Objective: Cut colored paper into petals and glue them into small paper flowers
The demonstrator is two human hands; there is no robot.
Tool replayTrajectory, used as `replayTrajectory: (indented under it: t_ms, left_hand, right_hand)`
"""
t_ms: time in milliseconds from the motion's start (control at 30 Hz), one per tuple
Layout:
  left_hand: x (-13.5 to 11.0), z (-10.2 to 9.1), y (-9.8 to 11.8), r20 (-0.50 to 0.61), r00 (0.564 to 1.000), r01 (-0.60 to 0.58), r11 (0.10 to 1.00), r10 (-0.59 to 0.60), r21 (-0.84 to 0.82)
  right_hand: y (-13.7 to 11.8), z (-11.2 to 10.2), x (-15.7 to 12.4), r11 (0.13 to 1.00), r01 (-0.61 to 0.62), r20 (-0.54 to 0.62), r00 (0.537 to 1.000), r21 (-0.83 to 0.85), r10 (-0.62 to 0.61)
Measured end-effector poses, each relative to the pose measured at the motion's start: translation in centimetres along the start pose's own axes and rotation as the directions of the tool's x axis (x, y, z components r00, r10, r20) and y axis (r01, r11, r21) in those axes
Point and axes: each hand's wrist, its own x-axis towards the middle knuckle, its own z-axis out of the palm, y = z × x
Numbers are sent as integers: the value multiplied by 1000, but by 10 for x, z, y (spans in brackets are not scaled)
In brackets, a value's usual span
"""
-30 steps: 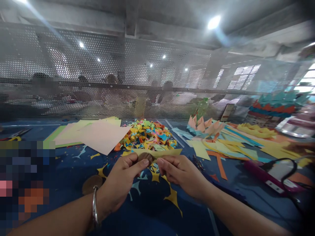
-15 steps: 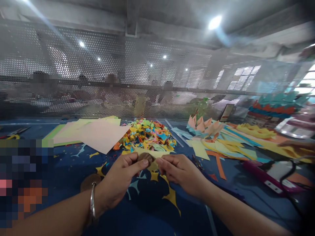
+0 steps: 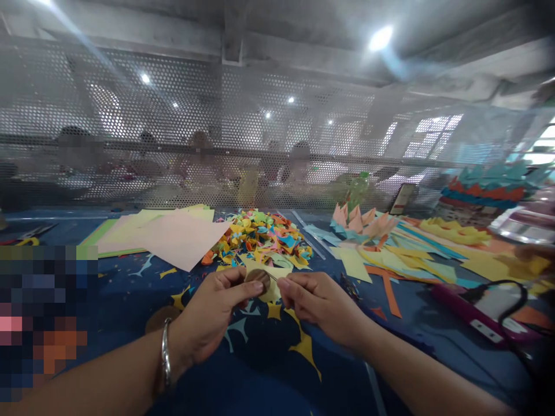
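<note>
Both hands meet over the blue patterned table (image 3: pixel 260 370). My left hand (image 3: pixel 212 315), a metal bangle on its wrist, pinches a piece of pale yellow paper (image 3: pixel 271 280) with a small brown round disc (image 3: pixel 258 276) against it. My right hand (image 3: pixel 314 303) pinches the same yellow paper from the right side, fingers closed. Just behind the hands lies a heap of colourful paper scraps (image 3: pixel 260 237).
Pink and yellow sheets (image 3: pixel 173 234) lie at the left. Folded paper shapes and strips (image 3: pixel 381 242) spread to the right, with a pink tool and black cable (image 3: pixel 485 312). Another brown disc (image 3: pixel 162 318) lies by my left wrist. A perforated metal screen (image 3: pixel 260 144) backs the table; people sit beyond.
The long yellow strip held flat between the hands now looks folded in and shorter. Both hands stay in almost the same place.
</note>
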Motion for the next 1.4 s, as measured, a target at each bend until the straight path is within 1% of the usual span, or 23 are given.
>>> replayTrajectory:
  t_ms: [167,267,467,600,733,967,1067,1233,1400]
  left_hand:
    - [-1,0,1,14,1000,12,998,-12,-56]
    - [-1,0,1,3,1000,8,997,-8,-83]
    - [-3,1,0,32,999,5,993,-2,-114]
    - [-3,2,0,34,999,-14,996,17,-85]
    - [-3,2,1,9,1000,-28,998,28,-61]
    - [-1,0,3,21,998,-63,998,63,-12]
    - [-1,0,3,31,997,-66,998,65,5]
    - [0,-1,3,16,998,-67,997,67,46]
    - [0,-2,4,37,997,-64,997,62,51]
  right_hand:
    - [-1,0,0,1000,5,0,1000,-24,-5]
    - [-2,0,0,999,2,10,1000,-34,-2]
    - [-3,0,-1,999,0,16,1000,-40,1]
    - [-3,1,-1,1000,7,29,1000,-21,-6]
    - [-5,1,-1,1000,9,23,1000,-19,-8]
    - [-6,0,-1,1000,-14,30,999,-11,14]
    - [-6,0,-2,1000,-9,29,1000,-21,9]
    - [-7,1,-2,1000,-12,31,999,-28,13]
    - [-6,0,-2,999,-2,33,999,-36,3]
